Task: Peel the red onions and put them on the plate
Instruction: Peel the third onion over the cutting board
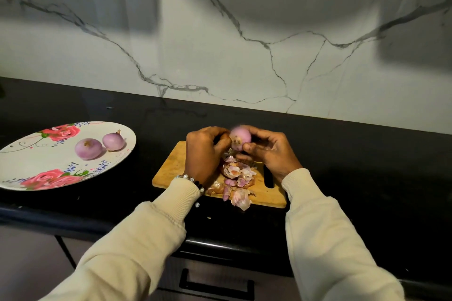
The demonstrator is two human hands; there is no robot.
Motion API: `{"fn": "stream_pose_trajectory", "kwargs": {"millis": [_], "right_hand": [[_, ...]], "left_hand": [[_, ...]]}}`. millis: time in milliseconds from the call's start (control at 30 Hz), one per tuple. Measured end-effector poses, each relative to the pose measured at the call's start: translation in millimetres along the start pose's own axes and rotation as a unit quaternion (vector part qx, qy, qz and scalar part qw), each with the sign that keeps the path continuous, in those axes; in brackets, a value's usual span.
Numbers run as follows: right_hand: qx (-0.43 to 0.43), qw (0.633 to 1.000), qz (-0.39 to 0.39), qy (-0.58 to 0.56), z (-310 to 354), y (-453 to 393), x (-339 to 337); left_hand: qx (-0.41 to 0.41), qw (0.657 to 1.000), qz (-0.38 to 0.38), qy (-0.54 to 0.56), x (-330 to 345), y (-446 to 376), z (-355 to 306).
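A pale purple red onion (240, 138) is held above the wooden cutting board (171, 166). My right hand (270, 151) grips it from the right, thumb underneath. My left hand (204, 151) has its fingers curled against the onion's left side. Whether it pinches skin there is hidden. A heap of onion peels (238, 178) lies on the board below the hands. Two peeled onions (88, 148) (113, 141) sit side by side on the white floral plate (36, 161) at the left.
The black countertop (354, 154) runs along a white marble wall (244, 44). The board's handle slot (268, 177) shows by my right wrist. A drawer with a dark handle (216, 286) is below the counter edge.
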State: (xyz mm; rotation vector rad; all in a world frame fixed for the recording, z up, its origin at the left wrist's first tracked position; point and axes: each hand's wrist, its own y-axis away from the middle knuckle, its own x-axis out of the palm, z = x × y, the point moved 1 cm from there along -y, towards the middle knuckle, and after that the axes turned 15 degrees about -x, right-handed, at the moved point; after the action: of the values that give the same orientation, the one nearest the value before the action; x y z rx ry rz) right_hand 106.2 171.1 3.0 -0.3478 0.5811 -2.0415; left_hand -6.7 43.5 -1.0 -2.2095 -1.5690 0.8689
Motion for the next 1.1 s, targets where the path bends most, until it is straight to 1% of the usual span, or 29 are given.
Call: {"fn": "stream_pose_trajectory", "kwargs": {"millis": [67,133,267,400,467,600,700,767,833,967,1033,1100], "right_hand": [[0.006,1.000,-0.012,-0.009,2.0,-0.7,-1.9],[0.009,1.000,-0.015,0.004,2.7,-1.3,-4.0],[0.007,0.999,-0.002,0.032,2.4,-1.4,-4.6],[0.012,1.000,-0.003,0.025,0.2,-1.3,-3.2],[0.012,0.999,-0.001,0.046,-1.6,-1.6,-3.1],[0.007,0.995,0.010,0.095,0.4,-1.5,-2.2],[0.016,0.997,0.012,0.074,5.2,-0.9,-1.5],[0.016,0.997,0.016,0.068,10.0,0.8,0.4],[0.012,0.997,0.024,0.077,11.2,1.7,1.7],[-0.007,0.995,0.021,0.097,7.7,1.4,1.9],[-0.010,0.995,0.017,0.097,6.7,0.8,2.0],[-0.007,0.996,0.010,0.084,7.5,0.5,2.5]], "left_hand": [[-0.005,1.000,0.017,0.022,-0.6,-0.1,-1.6],[0.008,0.999,0.026,0.031,-1.1,0.3,-2.4],[0.074,0.997,0.006,0.006,-2.6,0.4,-1.4],[0.140,0.987,0.015,-0.071,-1.7,1.5,1.9],[0.166,0.980,0.017,-0.108,-1.8,2.8,1.3],[0.235,0.949,0.024,-0.211,-0.6,4.3,1.5],[0.258,0.931,0.020,-0.259,0.7,5.4,0.5],[0.276,0.920,0.002,-0.278,1.9,5.9,-2.0],[0.279,0.914,-0.016,-0.293,2.7,4.8,-4.5],[0.259,0.917,-0.031,-0.301,4.9,1.1,-4.3],[0.243,0.924,-0.028,-0.293,6.6,-1.8,-3.4],[0.204,0.937,-0.024,-0.284,7.5,-3.5,-3.1]]}}
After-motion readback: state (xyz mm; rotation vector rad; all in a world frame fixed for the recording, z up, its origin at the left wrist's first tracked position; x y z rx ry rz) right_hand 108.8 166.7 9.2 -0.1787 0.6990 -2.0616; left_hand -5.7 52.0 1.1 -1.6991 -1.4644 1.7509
